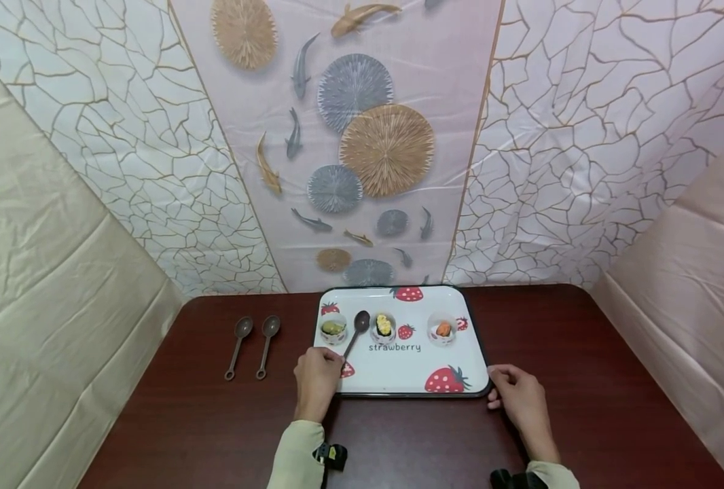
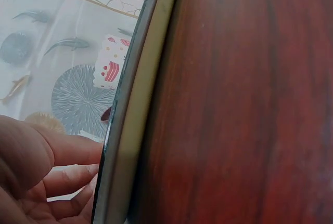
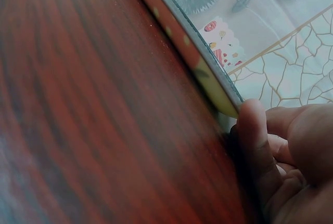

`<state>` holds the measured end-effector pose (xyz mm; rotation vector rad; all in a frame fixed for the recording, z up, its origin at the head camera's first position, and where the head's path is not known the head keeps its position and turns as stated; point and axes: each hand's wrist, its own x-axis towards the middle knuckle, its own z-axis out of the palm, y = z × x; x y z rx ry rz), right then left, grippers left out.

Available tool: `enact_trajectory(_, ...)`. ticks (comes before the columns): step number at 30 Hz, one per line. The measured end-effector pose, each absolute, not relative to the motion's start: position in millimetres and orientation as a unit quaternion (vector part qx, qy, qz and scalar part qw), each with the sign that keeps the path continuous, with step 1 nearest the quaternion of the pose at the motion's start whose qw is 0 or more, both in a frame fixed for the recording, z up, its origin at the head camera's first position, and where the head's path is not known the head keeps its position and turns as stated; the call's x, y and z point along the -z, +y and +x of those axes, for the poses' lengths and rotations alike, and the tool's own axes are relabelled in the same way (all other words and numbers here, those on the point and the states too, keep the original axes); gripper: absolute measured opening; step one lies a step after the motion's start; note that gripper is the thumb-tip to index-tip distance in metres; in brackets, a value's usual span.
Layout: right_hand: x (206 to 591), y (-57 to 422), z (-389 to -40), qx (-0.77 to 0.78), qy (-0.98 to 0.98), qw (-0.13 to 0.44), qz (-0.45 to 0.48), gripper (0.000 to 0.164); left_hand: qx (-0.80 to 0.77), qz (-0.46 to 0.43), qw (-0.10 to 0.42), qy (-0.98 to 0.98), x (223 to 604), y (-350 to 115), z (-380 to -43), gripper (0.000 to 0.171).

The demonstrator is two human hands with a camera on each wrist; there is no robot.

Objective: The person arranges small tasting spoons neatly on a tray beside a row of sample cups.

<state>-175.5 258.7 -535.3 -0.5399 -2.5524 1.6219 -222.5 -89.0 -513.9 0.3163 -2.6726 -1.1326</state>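
A white strawberry-print tray (image 1: pixel 399 375) with a dark rim lies on the table. On its left part a dark brown spoon (image 1: pixel 360 322) points bowl-away, and my left hand (image 1: pixel 318 382) pinches its handle end over the tray's front left corner. Three small cups stand on the tray: a left cup (image 1: pixel 334 338) with green food, a middle cup (image 1: pixel 383 337) with a yellow-topped piece, and a right cup (image 1: pixel 441 339) with orange food. My right hand (image 1: pixel 521 401) rests loosely curled at the front right corner; its thumb (image 3: pixel 252 125) is against or very near the rim.
Two more brown spoons, a left one (image 1: pixel 237 348) and a right one (image 1: pixel 267 346), lie side by side left of the tray. The dark red wooden table (image 1: pixel 411 435) meets a patterned cloth (image 1: pixel 362 265) at its back edge. Beige cloth (image 1: pixel 62 326) hangs at both sides.
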Motion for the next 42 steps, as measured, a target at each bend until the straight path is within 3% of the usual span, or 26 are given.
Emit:
enact_trajectory(12, 536.2, 259.2, -175.7, -0.531, -0.829, 0.036, -0.174, 0.034, 0.394, 0.113, 0.081, -0.909, 512.5, -85.3, -226.4, 0.021)
enact_trajectory(42, 534.8, 258.6, -175.2, -0.531, -0.828, 0.033, -0.176, 0.035, 0.406, 0.071, 0.070, -0.908, 515.0, -86.7, -233.9, 0.018)
